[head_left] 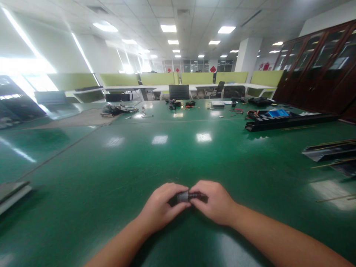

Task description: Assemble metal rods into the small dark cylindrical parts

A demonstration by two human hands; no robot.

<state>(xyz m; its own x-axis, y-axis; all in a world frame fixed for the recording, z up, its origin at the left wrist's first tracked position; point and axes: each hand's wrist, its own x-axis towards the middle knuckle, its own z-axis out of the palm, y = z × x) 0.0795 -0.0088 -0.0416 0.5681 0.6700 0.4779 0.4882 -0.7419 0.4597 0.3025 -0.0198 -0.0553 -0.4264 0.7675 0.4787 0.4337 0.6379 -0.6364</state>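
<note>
Near the front of the green table, both hands meet around a small dark cylindrical part (183, 196) lying sideways. Its left portion is thicker with a greyish band, and the right portion is thinner and black, with what looks like ridges. My left hand (164, 202) grips the thicker portion between thumb and fingers. The thin end is pinched by my right hand (214, 200), whose fingertips almost touch those of the left. My fingers cover both ends, and the exact kind of part is too small and blurred to make out.
On the green tabletop (155, 163), a long black channel (289, 122) with a blue packet (278, 113) lies far right. Metal channels (328, 150) and thin rods sit at the right edge. Cables and tools (118, 109) lie at the back. A flat grey piece (13, 196) is at left.
</note>
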